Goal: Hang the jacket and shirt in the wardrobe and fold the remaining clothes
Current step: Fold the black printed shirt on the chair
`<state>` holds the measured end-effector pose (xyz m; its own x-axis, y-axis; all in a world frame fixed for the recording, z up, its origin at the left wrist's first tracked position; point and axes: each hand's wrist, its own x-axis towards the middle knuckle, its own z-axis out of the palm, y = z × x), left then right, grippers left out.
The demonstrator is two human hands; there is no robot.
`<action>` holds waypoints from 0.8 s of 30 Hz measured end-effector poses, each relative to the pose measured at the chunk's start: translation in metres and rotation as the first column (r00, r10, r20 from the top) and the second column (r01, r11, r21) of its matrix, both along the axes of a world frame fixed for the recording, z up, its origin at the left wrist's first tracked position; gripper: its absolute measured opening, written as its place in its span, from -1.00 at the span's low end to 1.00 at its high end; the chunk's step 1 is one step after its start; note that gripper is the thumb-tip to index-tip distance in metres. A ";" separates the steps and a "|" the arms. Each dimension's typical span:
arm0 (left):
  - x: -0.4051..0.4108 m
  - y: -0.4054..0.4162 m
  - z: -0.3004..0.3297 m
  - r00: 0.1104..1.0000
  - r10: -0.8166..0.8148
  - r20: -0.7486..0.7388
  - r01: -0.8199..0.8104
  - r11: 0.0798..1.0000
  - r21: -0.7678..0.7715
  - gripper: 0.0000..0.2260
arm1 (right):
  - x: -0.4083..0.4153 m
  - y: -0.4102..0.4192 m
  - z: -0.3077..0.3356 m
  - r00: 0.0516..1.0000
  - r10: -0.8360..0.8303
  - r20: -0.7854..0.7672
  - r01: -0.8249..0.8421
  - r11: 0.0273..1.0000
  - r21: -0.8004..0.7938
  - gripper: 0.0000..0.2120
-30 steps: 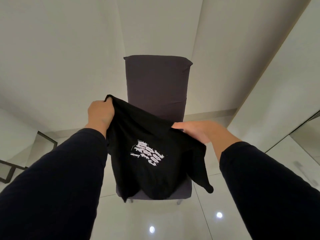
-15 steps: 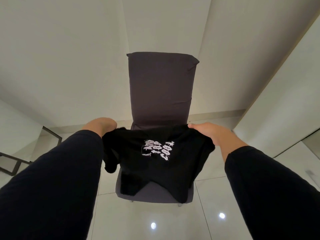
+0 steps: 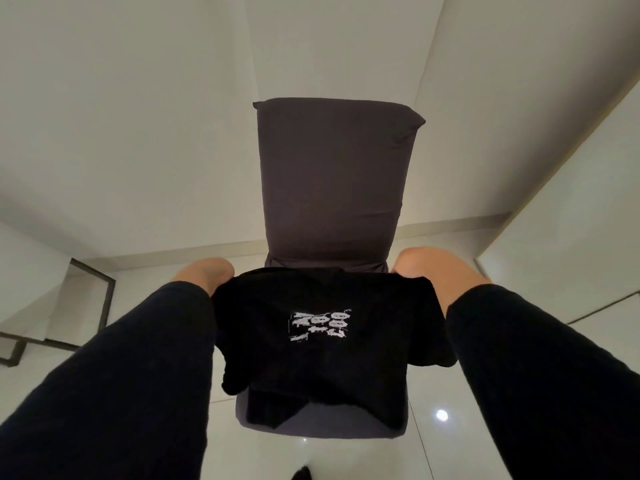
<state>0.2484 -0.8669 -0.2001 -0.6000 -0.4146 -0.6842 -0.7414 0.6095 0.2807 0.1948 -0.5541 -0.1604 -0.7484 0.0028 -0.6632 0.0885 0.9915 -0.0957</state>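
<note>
Both hands, left (image 3: 207,277) and right (image 3: 426,271), hold the shirt (image 3: 311,341) on the chair (image 3: 332,181). Their fingers are hidden, so I cannot tell their grip. The print sits at 6 o'clock from the chair back.

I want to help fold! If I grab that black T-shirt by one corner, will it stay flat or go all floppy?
Probably floppy: the black T-shirt already droops over the chair seat's front edge and bunches at one sleeve. It looks light, since the left hand and right hand hold just its shoulders. It likely won't slide off.

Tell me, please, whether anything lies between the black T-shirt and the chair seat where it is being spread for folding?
Nothing visible does. The left hand and right hand hold the black T-shirt at its top corners, and it already drapes on the chair seat, whose bare front edge shows no other item.
</note>
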 end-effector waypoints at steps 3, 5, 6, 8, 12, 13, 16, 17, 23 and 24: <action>-0.016 0.000 0.005 0.998 0.011 -0.064 -0.010 1.000 0.006 -0.68 | -0.019 -0.011 -0.013 1.000 0.006 -0.015 -0.006 1.000 0.013 -0.57; -0.026 -0.003 0.002 0.996 0.053 -0.066 -0.048 0.996 0.080 -0.65 | -0.028 -0.014 -0.016 0.999 0.023 -0.028 -0.023 1.000 0.004 -0.61; -0.033 -0.006 0.000 0.988 0.126 -0.095 -0.108 0.979 0.171 -0.65 | -0.034 -0.013 -0.017 0.999 0.008 -0.034 -0.009 1.000 -0.017 -0.64; -0.043 -0.010 0.003 0.966 0.215 -0.145 -0.177 0.955 0.239 -0.65 | -0.045 -0.008 -0.014 0.996 -0.036 -0.076 0.030 0.996 -0.083 -0.71; -0.069 -0.016 0.010 0.873 0.332 -0.357 -0.241 0.930 0.276 -0.67 | -0.065 -0.006 0.003 0.953 -0.187 -0.240 0.112 0.950 -0.293 -0.74; -0.075 -0.013 0.016 0.847 0.341 -0.408 -0.252 0.933 0.256 -0.68 | -0.070 -0.008 0.008 0.951 -0.147 -0.273 0.064 0.955 -0.289 -0.74; -0.091 -0.004 0.032 0.694 0.342 -0.634 -0.271 0.939 0.209 -0.64 | -0.085 -0.015 0.018 0.919 -0.077 -0.388 -0.021 0.970 -0.242 -0.74; -0.094 -0.001 0.040 0.645 0.317 -0.696 -0.261 0.947 0.189 -0.64 | -0.089 -0.016 0.021 0.895 -0.080 -0.438 -0.025 0.973 -0.228 -0.73; -0.116 0.002 0.099 0.421 0.182 -0.888 -0.188 0.976 0.111 -0.68 | -0.110 -0.019 0.059 0.629 -0.080 -0.773 -0.045 0.989 -0.140 -0.66; -0.120 0.002 0.108 0.384 0.165 -0.908 -0.182 0.978 0.101 -0.68 | -0.113 -0.019 0.067 0.592 -0.065 -0.803 -0.059 0.991 -0.123 -0.66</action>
<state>0.1288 -0.8650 -0.0922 -0.7741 -0.5916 0.2254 -0.1421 0.5093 0.8487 0.0822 -0.5732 -0.0934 -0.9764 -0.0283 0.2140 -0.0826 0.9649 -0.2491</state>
